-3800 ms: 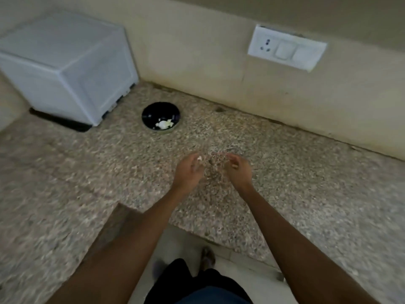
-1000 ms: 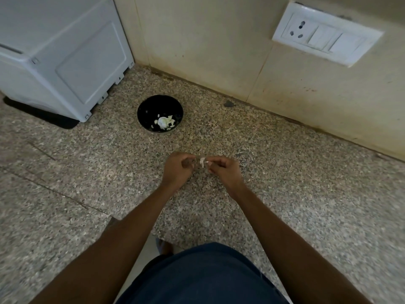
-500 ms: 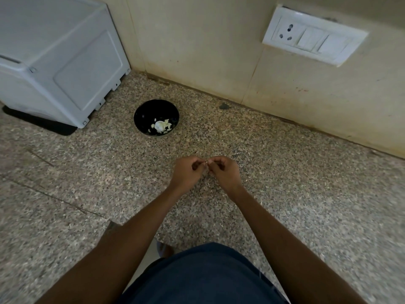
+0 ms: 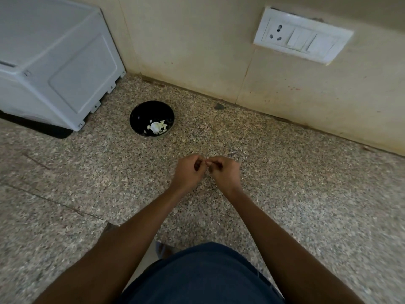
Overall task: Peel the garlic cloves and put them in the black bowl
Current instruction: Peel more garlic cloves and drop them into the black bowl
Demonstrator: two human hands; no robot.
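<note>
Already some pale peeled garlic [image 4: 156,127] sits in the black bowl [image 4: 140,115] at ten o'clock, while left hand [image 4: 189,173] and right hand [image 4: 225,172] pinch an unseen clove together, peeling unfinished.

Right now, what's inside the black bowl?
The bowl holds a small pile of pale garlic pieces near its front wall. Whether they are peeled cloves or skins is too small to tell, and anything beneath the pile is hidden.
</note>
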